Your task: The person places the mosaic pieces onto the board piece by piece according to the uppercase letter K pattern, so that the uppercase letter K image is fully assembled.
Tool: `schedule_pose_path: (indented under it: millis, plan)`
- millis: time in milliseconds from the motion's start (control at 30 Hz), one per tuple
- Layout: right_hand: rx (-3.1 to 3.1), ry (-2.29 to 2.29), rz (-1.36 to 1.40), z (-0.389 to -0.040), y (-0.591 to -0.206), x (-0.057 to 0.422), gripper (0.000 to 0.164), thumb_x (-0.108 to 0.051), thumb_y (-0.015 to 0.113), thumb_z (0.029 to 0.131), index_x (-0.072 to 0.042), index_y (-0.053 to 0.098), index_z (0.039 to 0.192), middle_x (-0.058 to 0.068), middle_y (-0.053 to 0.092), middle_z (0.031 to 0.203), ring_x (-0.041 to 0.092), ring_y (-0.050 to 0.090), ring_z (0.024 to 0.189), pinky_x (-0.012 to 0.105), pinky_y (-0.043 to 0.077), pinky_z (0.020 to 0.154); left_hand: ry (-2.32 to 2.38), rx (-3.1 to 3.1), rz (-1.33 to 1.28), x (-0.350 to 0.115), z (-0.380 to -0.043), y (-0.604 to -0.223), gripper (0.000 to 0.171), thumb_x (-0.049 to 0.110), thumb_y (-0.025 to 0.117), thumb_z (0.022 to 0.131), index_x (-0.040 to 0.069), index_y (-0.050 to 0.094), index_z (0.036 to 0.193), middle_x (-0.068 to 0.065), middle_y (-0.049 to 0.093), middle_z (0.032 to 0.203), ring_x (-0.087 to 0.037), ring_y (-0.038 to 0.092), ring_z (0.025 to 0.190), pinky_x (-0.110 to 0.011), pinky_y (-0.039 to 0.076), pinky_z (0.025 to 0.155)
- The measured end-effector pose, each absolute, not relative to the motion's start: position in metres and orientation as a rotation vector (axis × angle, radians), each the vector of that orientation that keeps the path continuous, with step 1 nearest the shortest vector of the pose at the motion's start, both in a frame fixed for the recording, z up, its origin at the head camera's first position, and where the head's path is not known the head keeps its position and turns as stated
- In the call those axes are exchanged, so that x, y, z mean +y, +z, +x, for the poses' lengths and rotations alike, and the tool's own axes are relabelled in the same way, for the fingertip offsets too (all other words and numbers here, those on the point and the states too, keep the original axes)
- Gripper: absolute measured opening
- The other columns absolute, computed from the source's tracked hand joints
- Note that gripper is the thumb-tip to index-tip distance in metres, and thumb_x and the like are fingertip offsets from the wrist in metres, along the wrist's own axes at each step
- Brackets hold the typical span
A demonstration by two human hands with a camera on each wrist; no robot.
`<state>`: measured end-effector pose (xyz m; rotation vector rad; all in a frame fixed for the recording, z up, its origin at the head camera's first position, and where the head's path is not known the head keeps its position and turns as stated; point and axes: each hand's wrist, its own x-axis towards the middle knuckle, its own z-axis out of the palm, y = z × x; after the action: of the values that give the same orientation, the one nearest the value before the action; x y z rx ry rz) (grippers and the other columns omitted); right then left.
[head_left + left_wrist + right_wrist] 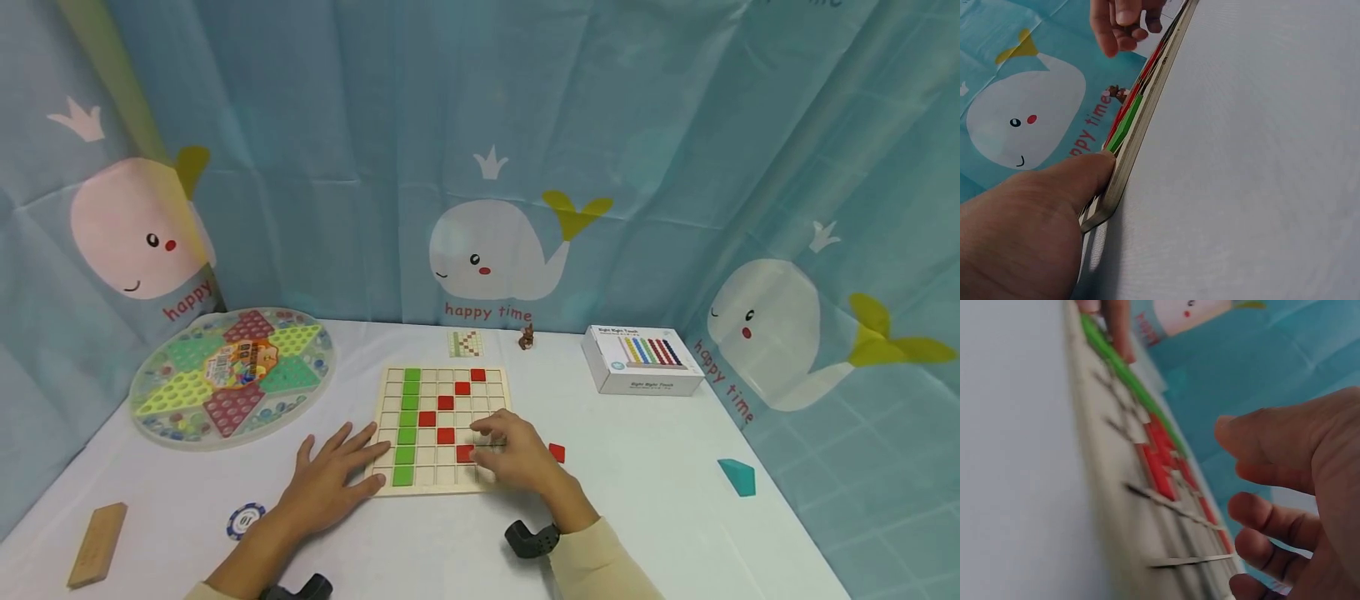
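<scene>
A wooden grid board (487,483) lies flat on the table, with a column of green square tiles (407,436) and several red tiles (446,402) set in slanting lines. My left hand (326,479) rests with spread fingers at the board's left edge; in its wrist view the thumb (1079,178) touches the rim beside a green tile. Over the lower right of the board hovers my right hand (517,454), its fingers loosely bent and nothing between them in the right wrist view. Its thumb overlaps a red tile (465,453). Another red tile (557,452) lies right of the board, partly hidden.
Behind the board are a small pattern card (466,343) and a brown animal figurine (527,337). A round marble game board (232,375) lies at left, a white box (643,362) at right. A wooden block (98,545), poker chip (245,521) and teal piece (738,477) lie nearer.
</scene>
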<state>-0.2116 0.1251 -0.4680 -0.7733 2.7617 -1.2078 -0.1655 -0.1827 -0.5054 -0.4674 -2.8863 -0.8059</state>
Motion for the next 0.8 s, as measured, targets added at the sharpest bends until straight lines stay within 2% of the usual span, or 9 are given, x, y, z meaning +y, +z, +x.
schedule_pose_path:
  millis: [100,233,433,633,800]
  plan:
    - [2.767,-1.242,-0.776,-0.21,-0.457,0.133,0.035,-0.016,0.074,0.084,-0.008,0.068,0.117,0.004,0.063,0.108,0.027,0.056,0.095,0.042,0.049,0.075,-0.808,-2.894,-0.467,-0.183,-0.166,-0.506,0.048,0.046,0.068,0.087,0.022,0.065,0.129,-0.004,0.043,0.147,-0.04,0.025,0.138,-0.07,0.0,0.103]
    - [2.812,-1.261,-0.79,-0.206,-0.439,0.146,0.035,-0.016,0.075,0.084,-0.014,0.067,0.118,-0.004,0.062,0.109,0.029,0.055,0.094,0.045,0.048,0.077,-0.81,-2.9,-0.461,-0.183,-0.165,-0.506,0.049,0.047,0.067,0.087,0.023,0.064,0.129,-0.004,0.043,0.147,-0.039,0.025,0.139,-0.07,0.0,0.103]
    - [2.924,-1.232,-0.831,-0.199,-0.417,0.166,0.039,-0.014,0.079,0.081,-0.021,0.067,0.118,-0.015,0.06,0.105,0.018,0.053,0.091,0.045,0.049,0.077,-0.812,-2.895,-0.458,-0.183,-0.164,-0.505,0.049,0.047,0.067,0.087,0.023,0.065,0.129,-0.004,0.044,0.147,-0.039,0.025,0.139,-0.07,0.0,0.103]
    - [3.015,-1.176,-0.791,-0.197,-0.413,0.19,0.041,-0.015,0.08,0.079,-0.02,0.068,0.118,-0.014,0.059,0.103,0.013,0.052,0.09,0.04,0.048,0.077,-0.812,-2.898,-0.457,-0.183,-0.165,-0.506,0.05,0.049,0.066,0.087,0.023,0.064,0.129,-0.003,0.044,0.147,-0.039,0.025,0.139,-0.069,0.0,0.103]
    - [3.045,-1.17,-0.697,-0.201,-0.429,0.212,0.039,-0.013,0.079,0.079,-0.017,0.068,0.116,-0.01,0.061,0.1,0.022,0.055,0.089,0.048,0.049,0.076,-0.811,-2.894,-0.46,-0.183,-0.165,-0.507,0.05,0.05,0.067,0.087,0.023,0.064,0.129,-0.003,0.044,0.147,-0.039,0.025,0.139,-0.069,0.0,0.103]
